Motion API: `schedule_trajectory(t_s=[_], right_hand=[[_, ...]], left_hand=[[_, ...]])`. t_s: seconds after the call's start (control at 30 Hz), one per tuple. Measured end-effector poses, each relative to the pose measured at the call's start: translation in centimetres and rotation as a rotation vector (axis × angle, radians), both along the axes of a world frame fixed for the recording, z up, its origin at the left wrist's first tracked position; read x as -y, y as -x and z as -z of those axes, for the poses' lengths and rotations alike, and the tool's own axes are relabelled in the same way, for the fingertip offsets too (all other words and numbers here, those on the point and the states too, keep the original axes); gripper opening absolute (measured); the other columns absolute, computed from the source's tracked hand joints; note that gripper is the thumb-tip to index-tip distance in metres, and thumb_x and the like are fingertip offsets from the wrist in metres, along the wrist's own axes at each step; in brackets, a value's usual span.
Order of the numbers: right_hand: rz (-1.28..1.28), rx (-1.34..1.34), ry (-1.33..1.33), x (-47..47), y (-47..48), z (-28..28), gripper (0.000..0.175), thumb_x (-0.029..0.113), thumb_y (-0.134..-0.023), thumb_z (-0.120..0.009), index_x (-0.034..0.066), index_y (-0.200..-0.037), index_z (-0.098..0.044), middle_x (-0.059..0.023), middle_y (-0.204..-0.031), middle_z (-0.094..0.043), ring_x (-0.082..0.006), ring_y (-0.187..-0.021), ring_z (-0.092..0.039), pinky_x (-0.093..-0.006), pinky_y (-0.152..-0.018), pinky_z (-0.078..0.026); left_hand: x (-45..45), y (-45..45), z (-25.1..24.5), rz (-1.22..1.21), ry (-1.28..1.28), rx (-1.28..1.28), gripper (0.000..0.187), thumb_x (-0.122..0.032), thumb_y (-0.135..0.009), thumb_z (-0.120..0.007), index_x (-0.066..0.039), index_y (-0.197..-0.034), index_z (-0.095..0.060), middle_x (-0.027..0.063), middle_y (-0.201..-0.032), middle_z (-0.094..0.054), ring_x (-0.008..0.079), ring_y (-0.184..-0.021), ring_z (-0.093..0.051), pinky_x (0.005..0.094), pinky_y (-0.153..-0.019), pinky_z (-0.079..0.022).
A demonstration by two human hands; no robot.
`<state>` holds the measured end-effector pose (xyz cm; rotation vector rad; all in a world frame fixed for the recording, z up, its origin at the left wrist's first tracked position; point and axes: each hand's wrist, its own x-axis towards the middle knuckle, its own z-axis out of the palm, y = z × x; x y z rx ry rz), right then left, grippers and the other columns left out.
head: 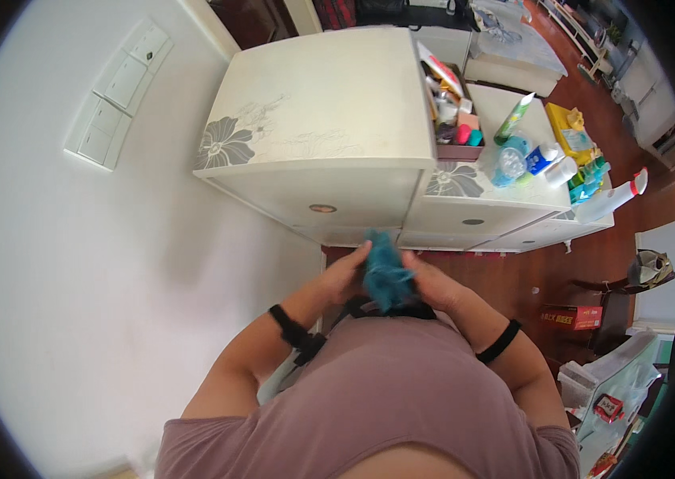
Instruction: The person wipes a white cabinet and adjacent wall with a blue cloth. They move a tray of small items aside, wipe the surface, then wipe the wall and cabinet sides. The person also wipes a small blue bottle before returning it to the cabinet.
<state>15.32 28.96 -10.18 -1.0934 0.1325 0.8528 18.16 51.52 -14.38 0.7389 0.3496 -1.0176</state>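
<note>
Between my two hands is a bunched teal cloth, blurred and with ragged edges. My left hand grips it from the left and my right hand from the right. Most of the fingers are hidden behind the cloth. Both hands are close in front of my waist, just short of the front of a cream cabinet. The cabinet top carries a grey flower print, and its front has a round inset handle.
A brown box of small items stands on a lower cabinet top. Right of it are a green tube, several bottles, a yellow pack and a spray bottle. A white wall rises on the left. A red carton lies on the wooden floor.
</note>
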Motion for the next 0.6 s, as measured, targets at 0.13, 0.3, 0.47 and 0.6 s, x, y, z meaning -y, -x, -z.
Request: schedule_trajectory(t_s=[0.13, 0.3, 0.47, 0.6], right_hand=[[-0.204, 0.475, 0.561, -2.0, 0.7, 0.9, 0.054, 0.038, -0.104, -0.054, 0.0059, -0.147, -0.048, -0.0143, -0.142, -0.055, -0.0256, -0.132, -0.051, -0.0361, -0.111, -0.039], [0.096, 0.384, 0.951, 4.6, 4.6, 1.3, 0.042, 0.028, -0.097, -0.064, 0.0031, -0.13, -0.062, -0.0162, -0.131, -0.063, -0.0271, -0.121, -0.06, -0.0358, -0.1, -0.049], [0.119, 0.075, 1.201, 9.3, 10.7, 0.5, 0.033, 0.017, -0.098, -0.062, 0.0014, -0.127, -0.063, -0.0139, -0.123, -0.067, -0.0247, -0.112, -0.064, -0.0336, -0.096, -0.05], [0.169, -0.065, 1.081, 9.5, 13.0, 0.2, 0.029, 0.015, -0.1, -0.061, 0.0007, -0.126, -0.064, -0.0119, -0.123, -0.067, -0.0218, -0.109, -0.064, -0.032, -0.095, -0.05]], left_hand=[[-3.7, 0.7, 10.5, -0.164, -0.049, 0.168, 0.054, -0.045, -0.105, -0.048, -0.004, -0.139, -0.052, 0.0122, -0.132, -0.06, 0.0293, -0.117, -0.061, 0.0461, -0.1, -0.052], [-14.3, -4.2, 19.9, -0.923, -0.108, -0.172, 0.035, -0.03, -0.107, -0.038, -0.008, -0.122, -0.061, 0.0126, -0.119, -0.066, 0.031, -0.105, -0.065, 0.0434, -0.095, -0.054], [-15.6, -10.9, 26.7, -1.27, -0.05, -0.113, 0.043, -0.039, -0.106, -0.036, -0.013, -0.13, -0.06, 0.0092, -0.135, -0.061, 0.0319, -0.12, -0.059, 0.0495, -0.103, -0.048], [-13.8, -12.4, 31.7, -1.395, -0.129, -0.384, 0.056, -0.052, -0.102, -0.037, -0.016, -0.142, -0.052, 0.0066, -0.145, -0.055, 0.0328, -0.129, -0.054, 0.0525, -0.11, -0.042]])
